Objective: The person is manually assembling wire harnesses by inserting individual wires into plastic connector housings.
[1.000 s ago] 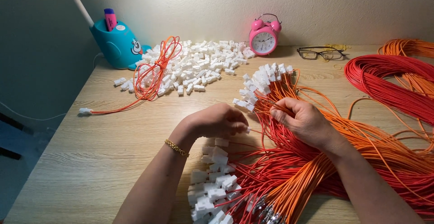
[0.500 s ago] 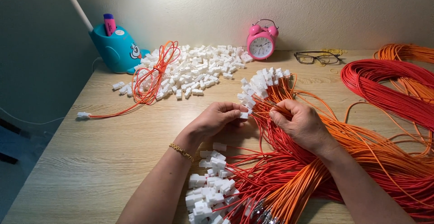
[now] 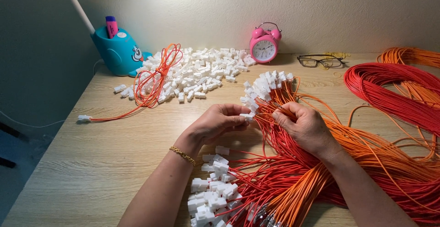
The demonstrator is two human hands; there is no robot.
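Note:
My left hand (image 3: 215, 124) pinches a small white plastic connector (image 3: 248, 115) at its fingertips. My right hand (image 3: 305, 128) grips thin orange and red wires (image 3: 275, 112) just right of that connector, their ends pointing at it. Both hands hover over a big bundle of orange and red wires (image 3: 321, 172) lying across the wooden table (image 3: 91, 163). A cluster of wires with white connectors fitted (image 3: 266, 87) fans out just beyond my hands. Another clump of connector-tipped wire ends (image 3: 213, 195) lies under my left wrist.
A heap of loose white connectors (image 3: 201, 71) lies at the back. An orange wire coil (image 3: 153, 78) rests beside it, near a teal pen holder (image 3: 117, 50). A pink alarm clock (image 3: 265, 46), glasses (image 3: 321, 61) and large red coils (image 3: 394, 94) stand behind and right.
My left hand has shifted right and up toward the right hand, bringing the white connector to the wire ends. The view has tilted slightly.

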